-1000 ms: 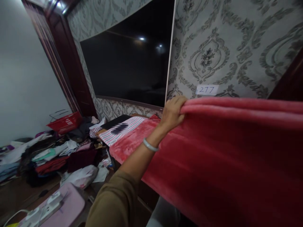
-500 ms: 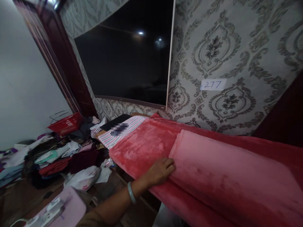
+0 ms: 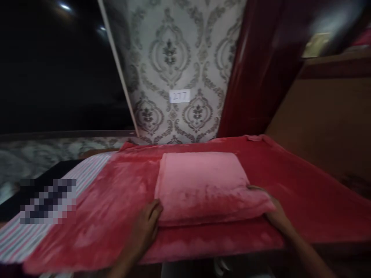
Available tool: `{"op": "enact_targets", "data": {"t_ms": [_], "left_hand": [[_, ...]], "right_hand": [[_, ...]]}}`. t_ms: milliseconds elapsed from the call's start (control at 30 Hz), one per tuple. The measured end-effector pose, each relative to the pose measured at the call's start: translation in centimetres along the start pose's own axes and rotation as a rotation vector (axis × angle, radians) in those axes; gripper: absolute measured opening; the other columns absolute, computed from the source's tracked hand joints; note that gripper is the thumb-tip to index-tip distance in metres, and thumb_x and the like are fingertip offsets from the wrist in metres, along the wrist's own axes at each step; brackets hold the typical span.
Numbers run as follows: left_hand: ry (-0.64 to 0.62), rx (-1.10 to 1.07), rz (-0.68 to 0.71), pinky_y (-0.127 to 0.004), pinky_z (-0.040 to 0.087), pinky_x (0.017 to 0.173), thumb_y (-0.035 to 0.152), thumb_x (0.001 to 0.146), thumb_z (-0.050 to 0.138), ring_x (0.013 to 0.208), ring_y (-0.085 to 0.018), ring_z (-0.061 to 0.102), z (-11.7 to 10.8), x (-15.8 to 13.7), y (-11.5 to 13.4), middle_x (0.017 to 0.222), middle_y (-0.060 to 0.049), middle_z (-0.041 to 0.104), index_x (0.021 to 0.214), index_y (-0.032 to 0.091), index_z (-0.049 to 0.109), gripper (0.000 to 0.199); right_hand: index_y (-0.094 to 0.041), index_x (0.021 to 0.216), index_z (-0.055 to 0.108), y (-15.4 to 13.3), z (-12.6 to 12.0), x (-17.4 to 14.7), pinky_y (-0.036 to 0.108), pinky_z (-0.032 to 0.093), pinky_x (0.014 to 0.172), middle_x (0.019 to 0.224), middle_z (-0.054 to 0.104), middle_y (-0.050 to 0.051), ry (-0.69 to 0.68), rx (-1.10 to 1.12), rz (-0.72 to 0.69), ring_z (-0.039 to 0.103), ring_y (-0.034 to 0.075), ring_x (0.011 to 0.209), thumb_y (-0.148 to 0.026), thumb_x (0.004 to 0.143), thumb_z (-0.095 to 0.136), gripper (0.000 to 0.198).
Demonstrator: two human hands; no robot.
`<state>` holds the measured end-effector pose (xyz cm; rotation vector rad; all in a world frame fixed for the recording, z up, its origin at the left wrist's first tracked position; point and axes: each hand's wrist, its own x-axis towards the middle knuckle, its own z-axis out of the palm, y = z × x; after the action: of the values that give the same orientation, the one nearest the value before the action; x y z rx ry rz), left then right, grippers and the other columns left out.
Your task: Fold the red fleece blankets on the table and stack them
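Observation:
A folded pink plush blanket (image 3: 203, 173) lies on a red plush cover (image 3: 116, 193) spread over a table. My left hand (image 3: 149, 220) is at the blanket's front left corner, fingers curled against its edge. At the opposite side, my right hand (image 3: 271, 204) grips the right edge, where a corner of the cloth folds over and hides most of the fingers. Both forearms reach in from the lower edge of the view, and the picture is somewhat blurred.
Striped fabric (image 3: 95, 166) covers the table's left end, with a pixelated patch over it. Behind stand a large dark television (image 3: 58, 77) and patterned wallpaper with a numbered paper label (image 3: 179, 96). A dark red pillar (image 3: 255, 69) and a brown panel (image 3: 324, 116) rise at the right.
The view has swung right, so the clutter on the left is out of sight. My right hand has come into view at the blanket's right edge, which now looks folded inward, making the blanket shorter.

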<state>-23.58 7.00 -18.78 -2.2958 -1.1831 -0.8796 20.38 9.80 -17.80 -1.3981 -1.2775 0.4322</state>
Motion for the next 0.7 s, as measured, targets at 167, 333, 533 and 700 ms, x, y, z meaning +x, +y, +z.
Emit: {"op": "enact_targets", "data": {"t_ms": [167, 333, 533, 700], "left_hand": [[0.041, 0.027, 0.114, -0.033, 0.058, 0.082, 0.010, 0.081, 0.047, 0.098, -0.024, 0.068, 0.4, 0.8, -1.5, 0.113, -0.012, 0.067, 0.116, 0.018, 0.059, 0.038], [0.027, 0.041, 0.123, -0.033, 0.059, 0.078, 0.012, 0.079, 0.046, 0.097, -0.024, 0.069, 0.5, 1.1, -2.0, 0.112, -0.010, 0.067, 0.116, 0.022, 0.058, 0.040], [-0.029, 0.077, 0.027, -0.032, 0.059, 0.073, 0.017, 0.084, 0.048, 0.097, -0.024, 0.068, 0.1, 1.0, -1.8, 0.124, -0.013, 0.060, 0.113, 0.021, 0.057, 0.031], [-0.102, 0.102, -0.090, -0.031, 0.058, 0.073, 0.025, 0.085, 0.049, 0.102, -0.025, 0.066, -0.4, 0.7, -1.5, 0.132, -0.014, 0.054, 0.111, 0.020, 0.057, 0.027]], "right_hand": [[-0.026, 0.121, 0.063, 0.9, -2.8, -0.6, 0.038, 0.054, 0.090, 0.130, 0.059, 0.008, 0.057, -0.023, 0.044, 0.061, 0.020, 0.109, -0.038, 0.097, 0.057, 0.027], [-0.022, 0.122, 0.062, 1.5, -2.9, 0.2, 0.041, 0.054, 0.091, 0.128, 0.059, 0.008, -0.010, 0.021, 0.018, 0.061, 0.022, 0.108, -0.039, 0.097, 0.058, 0.031], [-0.026, 0.123, 0.066, 2.2, -4.4, 0.3, 0.045, 0.044, 0.111, 0.129, 0.066, 0.007, -0.235, 0.122, -0.101, 0.058, 0.028, 0.123, -0.045, 0.087, 0.060, 0.042], [-0.027, 0.130, 0.064, 3.3, -6.4, -0.3, 0.046, 0.034, 0.117, 0.140, 0.060, 0.007, -0.352, 0.235, -0.115, 0.051, 0.026, 0.133, -0.036, 0.082, 0.060, 0.049]]}}
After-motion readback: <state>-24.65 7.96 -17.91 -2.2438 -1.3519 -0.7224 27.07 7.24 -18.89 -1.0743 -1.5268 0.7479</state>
